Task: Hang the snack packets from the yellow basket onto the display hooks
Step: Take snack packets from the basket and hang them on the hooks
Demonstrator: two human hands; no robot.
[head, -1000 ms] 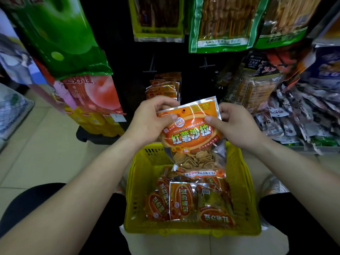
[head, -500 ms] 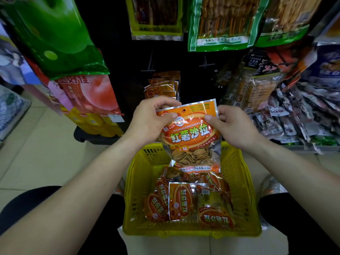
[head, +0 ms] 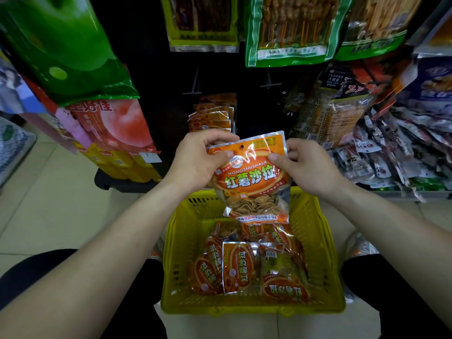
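An orange snack packet (head: 254, 182) hangs upright above the yellow basket (head: 171, 253). My left hand (head: 198, 160) pinches its top left corner and my right hand (head: 303, 165) pinches its top right corner. The small hang hole near the packet's top edge shows between my hands. Several more orange packets (head: 247, 265) lie in the basket. Just behind my left hand, a row of the same orange packets (head: 212, 116) hangs on a display hook. Two bare hooks (head: 194, 81) stick out of the dark panel above that row.
Green-edged snack bags (head: 288, 28) hang overhead. A big green bag (head: 61, 45) and pink and yellow packs (head: 115, 126) crowd the left. Dark and silver packets (head: 391, 148) pile up on the right shelf. Tiled floor (head: 49, 204) lies to the left; my dark-clothed knees flank the basket.
Both hands have lifted the packet a little higher and nearer the hanging orange row. The packet has straightened and its hang hole now faces me.
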